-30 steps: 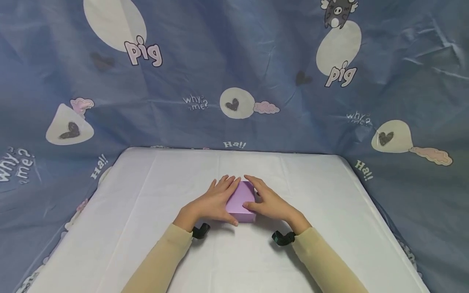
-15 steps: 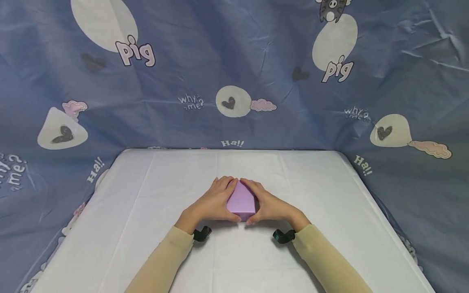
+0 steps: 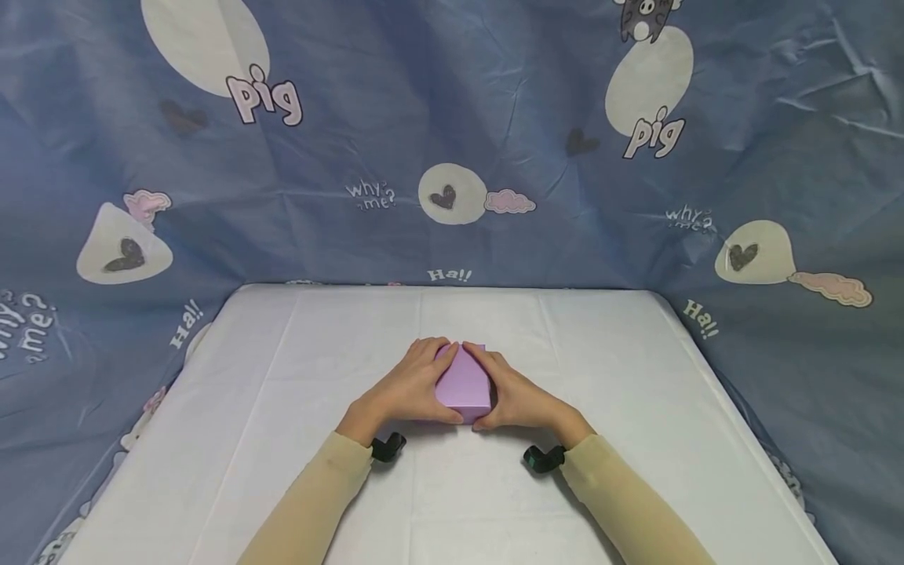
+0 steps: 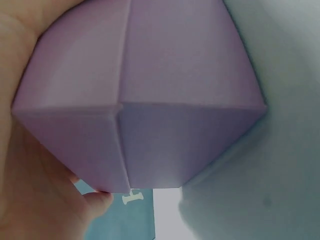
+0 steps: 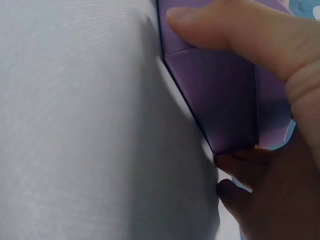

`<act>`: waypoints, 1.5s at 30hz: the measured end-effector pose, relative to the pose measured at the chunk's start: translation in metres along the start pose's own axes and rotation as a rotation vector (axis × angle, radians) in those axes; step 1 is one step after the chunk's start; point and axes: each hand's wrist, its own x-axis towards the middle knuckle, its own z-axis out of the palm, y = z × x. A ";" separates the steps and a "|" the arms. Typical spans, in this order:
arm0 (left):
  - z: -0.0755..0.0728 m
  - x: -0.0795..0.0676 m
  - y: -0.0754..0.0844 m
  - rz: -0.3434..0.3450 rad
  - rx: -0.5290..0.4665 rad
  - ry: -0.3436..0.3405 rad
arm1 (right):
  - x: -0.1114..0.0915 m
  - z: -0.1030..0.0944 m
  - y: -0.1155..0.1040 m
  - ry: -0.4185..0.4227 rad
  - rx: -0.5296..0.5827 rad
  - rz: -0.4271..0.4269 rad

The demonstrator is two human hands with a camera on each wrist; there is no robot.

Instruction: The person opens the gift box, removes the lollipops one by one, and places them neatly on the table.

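Observation:
A small purple box with its lid on stands on the white-covered table, between the two hands. My left hand grips its left side, thumb at the near face and fingers along the far left edge. On the opposite side my right hand holds the box the same way, its thumb on the near face. In the left wrist view a seam between lid and base runs along the box. The right wrist view has the thumb pressed on the box and fingers at its far end. The box's underside is hidden.
White cloth covers the table. Behind and at both sides hangs a blue printed curtain. A black wrist camera sits on the left wrist and another wrist camera on the right.
My right thumb has come off the top of the box onto its near face. The left thumb and the fingers of both hands have closed in on the box, which stays about in place.

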 end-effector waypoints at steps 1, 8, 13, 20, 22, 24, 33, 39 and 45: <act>0.000 0.000 0.000 0.003 0.000 -0.001 | 0.000 0.000 0.000 0.001 -0.002 0.004; -0.004 0.000 -0.002 0.013 0.010 0.000 | 0.001 0.002 0.002 0.023 0.011 -0.003; -0.004 0.000 -0.002 0.018 0.020 0.012 | 0.000 0.001 0.002 0.029 0.012 0.007; -0.002 -0.002 -0.003 0.013 0.003 0.030 | -0.001 0.002 0.003 0.026 0.037 0.019; -0.002 -0.002 -0.003 0.014 0.000 0.037 | -0.001 0.002 0.003 0.026 0.042 0.022; -0.003 -0.002 -0.003 0.014 -0.009 0.039 | -0.001 0.002 0.003 0.031 0.042 0.020; -0.005 -0.003 -0.003 0.001 0.006 0.038 | 0.000 0.004 0.001 0.036 0.044 0.019; -0.008 -0.004 0.000 0.033 0.033 0.057 | -0.001 0.005 0.002 0.050 0.029 0.020; -0.008 -0.004 0.001 0.018 0.066 0.052 | -0.002 0.004 0.000 0.053 0.020 0.010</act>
